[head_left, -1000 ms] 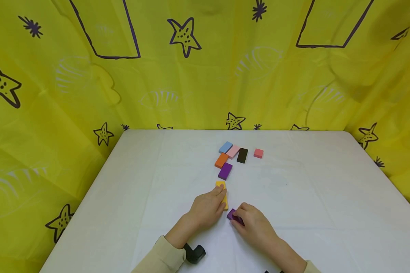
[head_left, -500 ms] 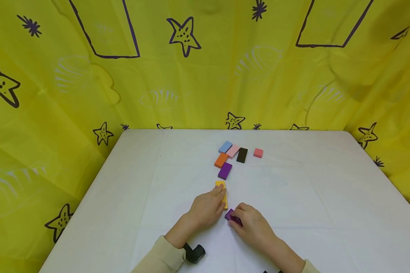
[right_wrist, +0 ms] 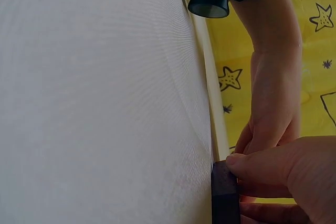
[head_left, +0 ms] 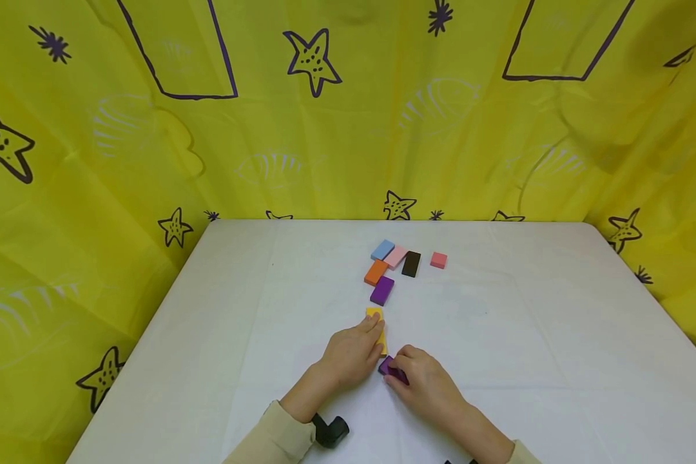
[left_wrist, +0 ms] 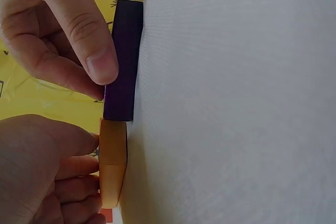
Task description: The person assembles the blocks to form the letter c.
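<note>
In the head view my left hand point(head_left: 352, 353) lies over a yellow block point(head_left: 383, 347), fingers extended along it and pressing from above; part of the block is hidden under them. My right hand point(head_left: 432, 385) pinches a dark purple block point(head_left: 386, 367) between thumb and fingers, at the yellow block's near end. From the left wrist, the purple block point(left_wrist: 126, 56) and the orange-looking yellow block point(left_wrist: 113, 156) appear end to end, touching or nearly so. The right wrist view has the right thumb on the end of the purple block point(right_wrist: 224, 187).
Beyond the hands lie a second purple block point(head_left: 382, 290), an orange block point(head_left: 376, 272), a light blue block point(head_left: 383, 249), a pink block point(head_left: 396, 258), a dark brown block point(head_left: 411, 264) and a small coral block point(head_left: 438, 260). A white cloth covers the table point(head_left: 499, 348); yellow curtains point(head_left: 348, 142) surround it.
The right hand has slid the purple block a little to the left, closer to the yellow block's near end. My left hand has stayed in place on the yellow block.
</note>
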Action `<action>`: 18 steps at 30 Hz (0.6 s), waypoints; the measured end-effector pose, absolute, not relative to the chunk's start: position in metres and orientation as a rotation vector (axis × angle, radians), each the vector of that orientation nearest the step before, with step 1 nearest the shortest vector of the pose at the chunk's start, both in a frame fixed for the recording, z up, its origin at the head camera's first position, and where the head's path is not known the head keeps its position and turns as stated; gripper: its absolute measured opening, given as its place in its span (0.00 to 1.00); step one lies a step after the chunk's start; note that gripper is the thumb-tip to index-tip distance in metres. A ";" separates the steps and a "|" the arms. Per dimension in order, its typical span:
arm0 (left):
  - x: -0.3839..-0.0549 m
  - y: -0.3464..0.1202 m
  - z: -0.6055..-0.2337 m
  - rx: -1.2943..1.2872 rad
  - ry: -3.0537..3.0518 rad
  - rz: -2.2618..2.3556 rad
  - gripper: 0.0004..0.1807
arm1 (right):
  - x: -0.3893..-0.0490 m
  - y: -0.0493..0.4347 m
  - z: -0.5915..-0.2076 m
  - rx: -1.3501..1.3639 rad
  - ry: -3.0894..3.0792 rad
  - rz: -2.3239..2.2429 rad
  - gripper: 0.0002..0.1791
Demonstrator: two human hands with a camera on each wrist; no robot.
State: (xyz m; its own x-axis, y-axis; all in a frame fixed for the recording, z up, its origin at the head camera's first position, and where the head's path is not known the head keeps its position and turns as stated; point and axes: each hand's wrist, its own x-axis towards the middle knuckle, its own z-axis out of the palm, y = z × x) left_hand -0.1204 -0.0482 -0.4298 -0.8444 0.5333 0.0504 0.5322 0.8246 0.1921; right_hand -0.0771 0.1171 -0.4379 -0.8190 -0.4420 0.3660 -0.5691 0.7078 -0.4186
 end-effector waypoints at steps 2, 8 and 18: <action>-0.120 -0.048 -0.430 0.874 2.996 0.313 0.25 | -0.077 0.117 -0.437 0.802 -2.693 0.771 0.08; -0.119 -0.049 -0.430 0.879 3.002 0.311 0.25 | -0.078 0.115 -0.437 0.802 -2.706 0.770 0.07; -0.119 -0.049 -0.429 0.875 3.008 0.312 0.24 | -0.078 0.115 -0.438 0.821 -2.687 0.779 0.07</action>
State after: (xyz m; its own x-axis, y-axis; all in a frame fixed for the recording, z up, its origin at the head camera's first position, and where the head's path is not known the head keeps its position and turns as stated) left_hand -0.1195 -0.0487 -0.4295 -0.8455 0.5304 0.0617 0.5317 0.8259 0.1876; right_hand -0.0779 0.1148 -0.4378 -0.8179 -0.4526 0.3553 -0.5725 0.7026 -0.4227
